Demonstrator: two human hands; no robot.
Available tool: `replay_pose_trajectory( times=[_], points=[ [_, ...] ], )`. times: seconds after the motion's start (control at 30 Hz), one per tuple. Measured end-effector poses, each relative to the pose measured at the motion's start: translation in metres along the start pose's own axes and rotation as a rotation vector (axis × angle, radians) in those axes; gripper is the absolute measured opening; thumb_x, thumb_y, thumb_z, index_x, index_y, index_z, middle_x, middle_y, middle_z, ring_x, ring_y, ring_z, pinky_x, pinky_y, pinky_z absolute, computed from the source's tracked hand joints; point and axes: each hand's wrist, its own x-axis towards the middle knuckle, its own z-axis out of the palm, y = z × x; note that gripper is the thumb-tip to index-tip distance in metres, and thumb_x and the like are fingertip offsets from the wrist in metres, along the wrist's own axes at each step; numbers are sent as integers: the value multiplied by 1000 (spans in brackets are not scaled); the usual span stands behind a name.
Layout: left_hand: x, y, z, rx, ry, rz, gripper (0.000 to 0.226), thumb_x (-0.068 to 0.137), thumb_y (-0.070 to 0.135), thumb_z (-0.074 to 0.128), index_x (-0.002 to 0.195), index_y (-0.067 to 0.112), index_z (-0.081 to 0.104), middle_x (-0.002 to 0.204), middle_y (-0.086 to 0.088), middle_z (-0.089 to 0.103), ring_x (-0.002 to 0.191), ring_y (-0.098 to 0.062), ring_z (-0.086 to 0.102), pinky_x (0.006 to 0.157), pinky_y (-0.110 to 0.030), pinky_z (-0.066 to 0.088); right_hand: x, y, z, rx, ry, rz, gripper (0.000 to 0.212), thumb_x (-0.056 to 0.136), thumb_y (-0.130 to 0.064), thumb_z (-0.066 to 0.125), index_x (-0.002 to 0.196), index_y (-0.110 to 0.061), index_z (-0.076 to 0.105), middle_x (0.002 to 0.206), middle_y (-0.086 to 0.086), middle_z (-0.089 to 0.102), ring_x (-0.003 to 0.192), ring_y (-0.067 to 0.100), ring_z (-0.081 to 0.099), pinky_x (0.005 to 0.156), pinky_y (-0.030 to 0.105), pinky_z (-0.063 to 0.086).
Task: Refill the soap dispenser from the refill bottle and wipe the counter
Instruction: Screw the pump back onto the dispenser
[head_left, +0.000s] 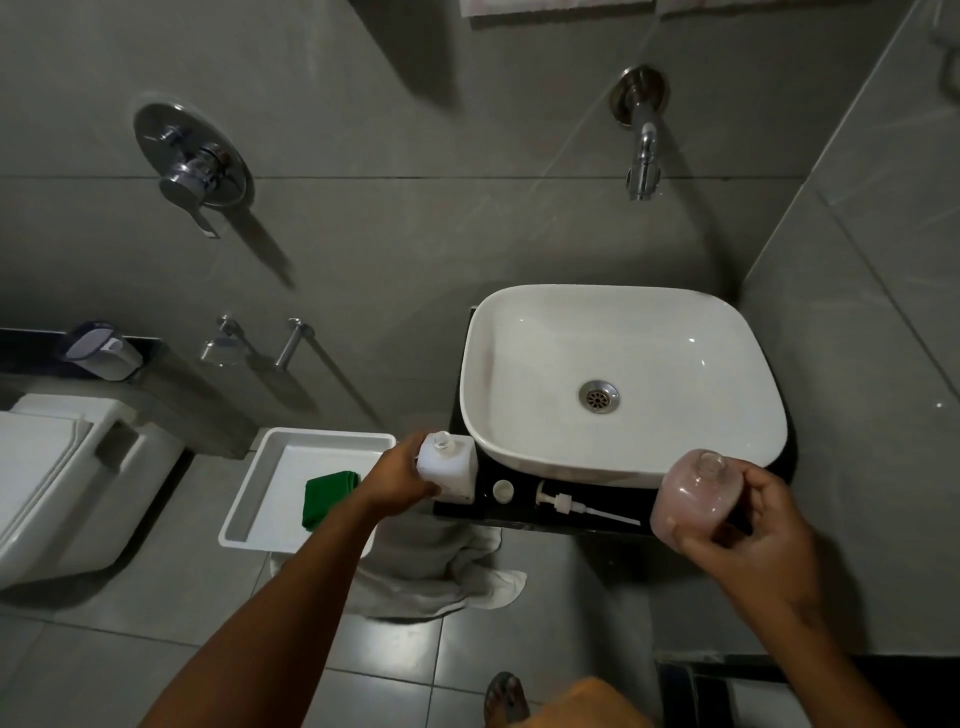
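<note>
My left hand (402, 480) grips the white refill bottle (450, 467), which stands uncapped on the black counter (519, 514) left of the sink. Its white cap (503, 490) lies on the counter beside it. My right hand (748, 530) holds the clear pinkish soap dispenser bottle (693, 493) above the counter's right end, its neck open. The dispenser's white pump (576, 506) lies flat on the counter between the two bottles. A folded green cloth (327, 499) rests in the white tray (249, 499) to the left.
A white basin (623, 379) fills most of the counter, with a wall tap (643, 150) above it. A white towel (447, 571) hangs below the counter's front edge. A toilet (62, 478) stands at the far left. My foot (505, 699) is on the tiled floor.
</note>
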Motion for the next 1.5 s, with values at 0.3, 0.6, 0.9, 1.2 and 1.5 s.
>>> replay_pose_trajectory(
  times=[0.3, 0.6, 0.9, 1.2, 1.5],
  points=[
    [-65, -6, 64, 7, 368, -285, 70, 58, 18, 98, 115, 8, 61, 93, 7, 60, 89, -27, 67, 69, -26, 53, 0, -2, -6, -4, 17, -16, 93, 52, 12, 89, 108, -56, 57, 118, -16, 65, 105, -8, 63, 78, 7, 53],
    [-20, 83, 184, -872, 128, -726, 36, 71, 21, 94, 85, -1, 69, 73, -14, 70, 54, -22, 65, 47, -24, 54, -6, 1, -14, -12, 20, -8, 89, 53, 6, 90, 108, -56, 58, 114, -21, 66, 105, -5, 64, 79, 10, 54],
    [15, 106, 184, -760, 57, -779, 40, 81, 12, 86, 110, -2, 64, 121, -25, 63, 107, -37, 68, 54, -36, 59, -9, 1, -33, -29, 37, 17, 82, 46, -13, 91, 113, -49, 60, 115, -25, 67, 110, 4, 66, 78, 14, 56],
    [-2, 97, 195, -844, 96, -732, 19, 85, -2, 73, 98, -5, 60, 81, -22, 58, 63, -27, 57, 55, -36, 53, -8, -12, -28, -39, 37, 23, 76, 47, -30, 87, 116, -44, 58, 122, -8, 67, 113, 12, 66, 84, 28, 59],
    [-80, 164, 126, -792, 449, -143, 19, 75, 16, 85, 85, 7, 71, 66, -6, 68, 41, -7, 54, 46, -23, 44, -9, -18, -14, -64, -48, 52, 78, 49, -37, 88, 121, -38, 57, 116, -25, 65, 109, -2, 64, 81, 14, 55]
  ],
)
